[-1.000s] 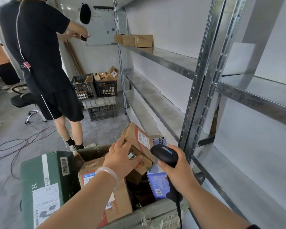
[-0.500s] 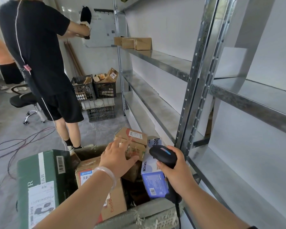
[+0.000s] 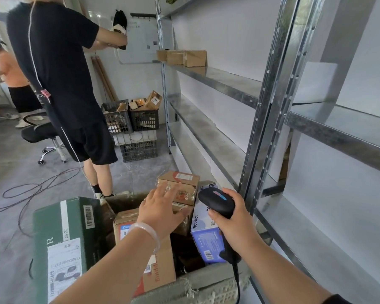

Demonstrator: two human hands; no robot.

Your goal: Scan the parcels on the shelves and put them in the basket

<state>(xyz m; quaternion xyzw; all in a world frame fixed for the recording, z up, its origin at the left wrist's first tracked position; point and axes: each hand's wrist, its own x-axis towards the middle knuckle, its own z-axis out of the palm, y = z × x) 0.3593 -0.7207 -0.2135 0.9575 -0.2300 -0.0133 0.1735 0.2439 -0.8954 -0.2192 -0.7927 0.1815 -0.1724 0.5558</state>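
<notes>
We leaned over the basket, our left hand laid with straight, spread fingers on the taped brown parcel that sat atop the load at the far side. Its grip was apart and closed round nothing, a flat touch that, we judged, served to settle the parcel among the others rather than lift it. Our right hand had its grip clamped round the handle of the scanner, whose head pointed forward over a blue box standing on end in the basket. We reckoned it was kept close so the next label could be read without changing hands. A green carton and a labelled cardboard box filled the near side. On the metal shelves beside us we could see only three brown parcels, at the far end of an upper shelf. They were well apart from the basket and, by our reading, next in line. A person in black stood with back turned.
</notes>
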